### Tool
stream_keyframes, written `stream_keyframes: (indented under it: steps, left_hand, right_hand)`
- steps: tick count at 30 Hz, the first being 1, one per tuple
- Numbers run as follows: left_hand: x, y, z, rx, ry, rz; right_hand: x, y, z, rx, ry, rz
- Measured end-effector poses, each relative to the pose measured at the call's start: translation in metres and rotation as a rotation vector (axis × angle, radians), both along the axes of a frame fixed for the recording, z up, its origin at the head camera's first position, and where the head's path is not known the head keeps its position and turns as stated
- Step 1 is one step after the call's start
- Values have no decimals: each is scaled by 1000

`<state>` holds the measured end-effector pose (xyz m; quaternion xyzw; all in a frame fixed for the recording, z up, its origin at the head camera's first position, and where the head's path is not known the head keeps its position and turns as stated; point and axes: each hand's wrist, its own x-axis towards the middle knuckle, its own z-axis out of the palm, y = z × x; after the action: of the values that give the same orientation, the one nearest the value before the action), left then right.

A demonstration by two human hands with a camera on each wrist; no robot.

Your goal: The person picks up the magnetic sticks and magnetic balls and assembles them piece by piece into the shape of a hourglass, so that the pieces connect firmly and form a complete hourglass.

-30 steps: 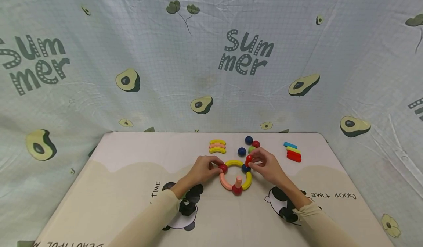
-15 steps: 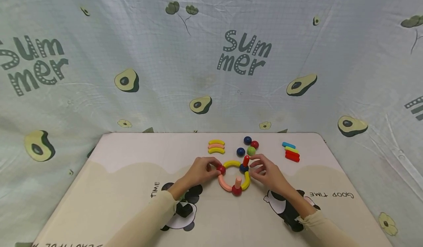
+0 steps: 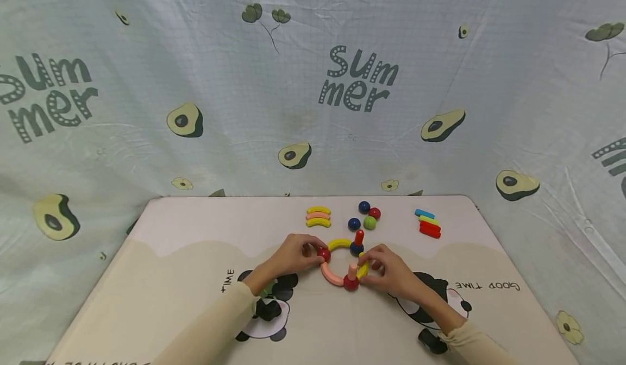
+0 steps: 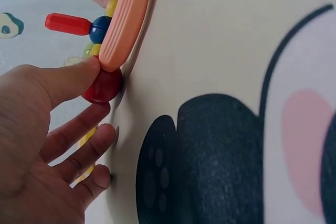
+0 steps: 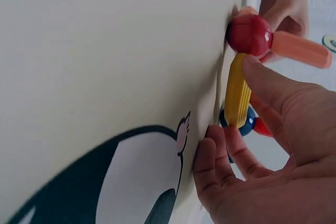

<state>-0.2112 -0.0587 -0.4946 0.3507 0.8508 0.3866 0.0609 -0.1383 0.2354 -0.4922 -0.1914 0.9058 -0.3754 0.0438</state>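
A ring of curved sticks and balls lies on the table. At its left my left hand (image 3: 295,253) pinches a red ball (image 4: 103,86) between thumb and finger. A peach curved stick (image 4: 126,22) runs from that ball to the front red ball (image 3: 351,283), which bears an upright peach stick (image 5: 302,49). My right hand (image 3: 388,272) holds the yellow curved stick (image 5: 239,93) on the ring's right side, thumb near the front red ball. At the back right, a blue ball (image 3: 356,248) carries an upright red stick (image 3: 359,238). Another yellow curved stick (image 3: 339,243) closes the far side.
Behind the ring lie a row of yellow and peach curved sticks (image 3: 318,216) and several loose balls, among them a green ball (image 3: 369,222). Short straight sticks (image 3: 429,228) in blue, green and red lie farther right. A printed curtain hangs behind the table (image 3: 195,218).
My right hand has let go of the red stick, which now stands on the blue ball, and has come nearer to grip the right yellow curved stick. My left hand stays on its red ball.
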Motion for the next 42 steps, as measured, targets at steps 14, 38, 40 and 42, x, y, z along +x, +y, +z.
stream_keyframes:
  steps: [14,38,40,42]
  left_hand:
    - [11,-2,1,-18,-22,-59]
    - [-7,30,7,54,1,81]
    - [-11,35,7,32,-17,73]
    - [-15,39,7,10,-28,61]
  right_hand:
    - [-13,14,1,26,55,-7]
    - [-11,23,1,-2,-14,131]
    - [-9,21,0,-8,-3,124]
    - [-9,18,-1,-14,12,110]
